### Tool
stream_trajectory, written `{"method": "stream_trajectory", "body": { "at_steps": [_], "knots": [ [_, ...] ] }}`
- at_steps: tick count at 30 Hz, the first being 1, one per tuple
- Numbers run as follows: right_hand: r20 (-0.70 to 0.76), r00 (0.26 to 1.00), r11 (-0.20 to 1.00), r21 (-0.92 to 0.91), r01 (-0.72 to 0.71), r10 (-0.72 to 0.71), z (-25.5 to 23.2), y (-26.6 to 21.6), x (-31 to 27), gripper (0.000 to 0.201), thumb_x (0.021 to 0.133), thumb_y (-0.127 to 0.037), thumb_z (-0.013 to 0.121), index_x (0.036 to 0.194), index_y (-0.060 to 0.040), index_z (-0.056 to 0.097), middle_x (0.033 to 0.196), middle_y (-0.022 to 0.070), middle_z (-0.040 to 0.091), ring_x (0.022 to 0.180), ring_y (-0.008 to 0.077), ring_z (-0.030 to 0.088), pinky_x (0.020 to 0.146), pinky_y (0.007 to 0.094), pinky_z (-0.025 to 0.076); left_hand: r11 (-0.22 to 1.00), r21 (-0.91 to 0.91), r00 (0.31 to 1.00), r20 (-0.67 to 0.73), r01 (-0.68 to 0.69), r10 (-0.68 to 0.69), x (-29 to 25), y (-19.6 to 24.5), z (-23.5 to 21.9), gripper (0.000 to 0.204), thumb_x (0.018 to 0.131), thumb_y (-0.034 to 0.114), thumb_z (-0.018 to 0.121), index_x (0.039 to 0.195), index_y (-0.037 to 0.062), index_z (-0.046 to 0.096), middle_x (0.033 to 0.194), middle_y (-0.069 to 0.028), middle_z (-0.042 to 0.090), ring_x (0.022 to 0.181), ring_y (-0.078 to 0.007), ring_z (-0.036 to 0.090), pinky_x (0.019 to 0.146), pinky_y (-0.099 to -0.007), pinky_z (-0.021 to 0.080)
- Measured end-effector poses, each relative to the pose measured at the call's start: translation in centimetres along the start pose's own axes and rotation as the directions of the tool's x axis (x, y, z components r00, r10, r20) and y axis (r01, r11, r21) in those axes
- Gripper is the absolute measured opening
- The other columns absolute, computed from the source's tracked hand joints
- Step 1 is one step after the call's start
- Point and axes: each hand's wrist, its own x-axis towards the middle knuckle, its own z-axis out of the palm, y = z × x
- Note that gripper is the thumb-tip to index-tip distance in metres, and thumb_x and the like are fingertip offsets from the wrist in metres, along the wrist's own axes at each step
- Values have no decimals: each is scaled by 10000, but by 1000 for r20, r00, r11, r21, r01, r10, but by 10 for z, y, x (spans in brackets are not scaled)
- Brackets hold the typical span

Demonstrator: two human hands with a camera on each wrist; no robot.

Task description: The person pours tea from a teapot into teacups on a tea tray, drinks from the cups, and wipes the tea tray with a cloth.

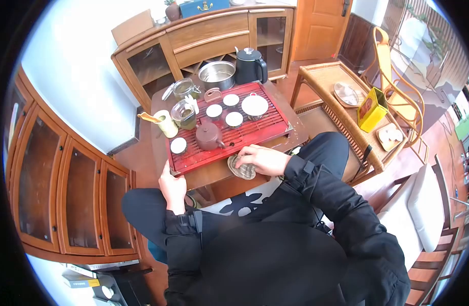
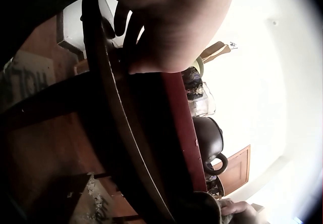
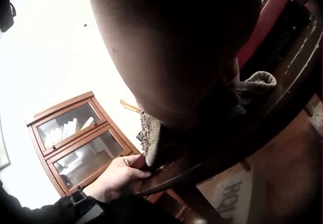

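A red slatted tea tray (image 1: 193, 162) lies on the wooden table, carrying a brown clay teapot (image 1: 209, 136) and several white cups (image 1: 214, 111). My left hand (image 1: 172, 189) grips the tray's near left corner, with fingers along its side. In the left wrist view, that hand (image 2: 169, 29) is above the curved table edge. My right hand (image 1: 265, 160) holds a crumpled, grey-brown cloth (image 1: 240, 171) against the table's front edge, beside the tray. Folds of the cloth (image 3: 150, 140) stick out beyond the right hand in the right wrist view; its fingertips are in shadow there.
Behind the tray stand a black kettle (image 1: 251, 66), a steel bowl (image 1: 217, 76) and glass jars (image 1: 184, 113). A pale tool holder (image 1: 167, 125) stands left of it. To the right, a rattan side table (image 1: 321, 76) bears a yellow tin (image 1: 372, 110).
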Motion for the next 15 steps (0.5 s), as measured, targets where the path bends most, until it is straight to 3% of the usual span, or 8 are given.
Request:
{"method": "stream_trajectory", "body": {
  "at_steps": [5,8,10,13,14,15],
  "knots": [
    [-138,990,979,202,11,17,-23,-4,-4,532,697,141,557,1175,-81,631,1198,120,592,1210,358,552,1058,422,450,1000,-12,999,42,23,-22,-1,10,-4,482,833,36,687,1305,-33,615,1020,-281,716,1003,-392,716,873,-404,543],
    [-212,973,960,277,-31,92,-41,-3,-7,513,700,139,602,1169,-67,629,1160,123,616,1186,337,579,1050,409,455,1000,-13,999,29,15,-15,0,-3,1,488,836,23,665,1318,-27,605,1039,-281,713,1026,-390,710,881,-403,541],
    [-335,931,950,309,-36,144,-45,3,-9,467,745,142,622,1163,-66,633,1131,103,646,1134,279,624,1018,373,478,1000,-8,999,36,18,-17,0,-3,0,500,835,23,660,1329,-24,597,1045,-280,712,1032,-395,706,886,-410,539],
    [-393,851,896,407,-179,349,-61,13,-17,439,797,137,631,1180,-77,640,1161,52,647,1147,169,610,1017,327,479,1000,21,999,44,14,-15,-1,1,-1,526,830,14,651,1350,-19,580,1055,-277,710,1042,-406,696,897,-423,535],
    [-470,811,906,391,-160,347,-68,18,-19,440,803,108,632,1194,-94,649,1165,86,665,1147,216,627,1021,345,491,999,43,999,41,11,-13,-1,1,-1,539,826,6,645,1360,-18,571,1059,-276,710,1046,-413,691,903,-429,532],
    [-529,745,862,491,-121,406,-71,26,-21,376,842,49,698,1186,-97,654,1159,49,668,1129,172,616,1009,336,494,999,45,998,59,1,-4,0,-1,-1,551,819,-8,637,1365,-18,566,1062,-277,709,1053,-417,686,910,-435,529]
  ]
}}
